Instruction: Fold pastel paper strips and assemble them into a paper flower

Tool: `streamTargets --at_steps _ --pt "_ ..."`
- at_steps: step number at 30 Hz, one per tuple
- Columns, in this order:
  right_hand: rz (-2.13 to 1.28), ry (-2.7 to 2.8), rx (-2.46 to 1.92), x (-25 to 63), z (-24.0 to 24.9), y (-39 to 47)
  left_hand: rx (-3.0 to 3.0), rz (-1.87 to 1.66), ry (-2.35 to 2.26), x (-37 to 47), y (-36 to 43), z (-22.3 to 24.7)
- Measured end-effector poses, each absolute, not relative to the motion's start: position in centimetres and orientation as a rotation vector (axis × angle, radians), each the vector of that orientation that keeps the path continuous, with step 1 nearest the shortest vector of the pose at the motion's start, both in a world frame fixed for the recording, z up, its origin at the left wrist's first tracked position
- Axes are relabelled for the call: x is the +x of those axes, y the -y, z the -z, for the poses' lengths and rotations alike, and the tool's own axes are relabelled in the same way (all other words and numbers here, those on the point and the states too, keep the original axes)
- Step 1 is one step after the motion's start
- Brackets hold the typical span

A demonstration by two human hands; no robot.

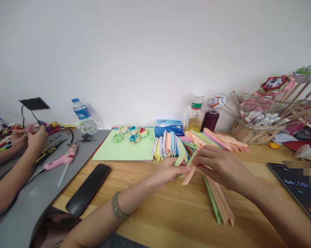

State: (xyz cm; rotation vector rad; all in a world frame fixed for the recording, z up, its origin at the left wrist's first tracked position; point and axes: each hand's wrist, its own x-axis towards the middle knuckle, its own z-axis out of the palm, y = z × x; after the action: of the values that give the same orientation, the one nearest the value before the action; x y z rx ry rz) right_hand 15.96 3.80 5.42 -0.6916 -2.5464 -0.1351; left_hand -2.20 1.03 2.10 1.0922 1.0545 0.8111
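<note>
My left hand (171, 169) pinches folded green and orange paper strips (188, 175) over the wooden table (155, 203). My right hand (213, 160) touches the same strips from the right, its fingertips closed on their upper end. Below my right hand lie more folded strips (221, 203), green and orange. Just behind my hands stands a row of folded strips (168, 144) in white, yellow, orange and blue. Beside it spreads a pile of orange, pink and green strips (222, 140). Several small paper flowers (134, 138) rest on green sheets (127, 151) at the left.
A black phone (88, 189) lies front left, a tablet (295, 189) at the right. Behind are a tissue pack (168, 128), a glue bottle (195, 117), dark thread (210, 120) and a basket (256, 132). On the grey table, a pink glue gun (62, 160) lies near another person's hands (28, 137).
</note>
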Motion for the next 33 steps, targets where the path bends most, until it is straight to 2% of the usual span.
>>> streamTargets --at_steps 10,17,23,33 --pt "0.534 2.613 -0.814 15.5 -4.7 -3.5 1.094 -0.742 -1.101 -2.3 -1.2 -1.5" --pt "0.650 2.622 -0.756 15.1 -5.0 -2.9 1.118 -0.719 -1.124 -2.2 -1.1 -1.6" --pt "0.619 2.635 -0.775 14.8 -4.4 -3.0 1.198 -0.749 -1.149 -2.0 -1.0 -1.6" --pt "0.206 2.600 -0.884 14.8 -3.9 -3.7 1.085 -0.672 -1.049 -2.2 -0.9 -2.2"
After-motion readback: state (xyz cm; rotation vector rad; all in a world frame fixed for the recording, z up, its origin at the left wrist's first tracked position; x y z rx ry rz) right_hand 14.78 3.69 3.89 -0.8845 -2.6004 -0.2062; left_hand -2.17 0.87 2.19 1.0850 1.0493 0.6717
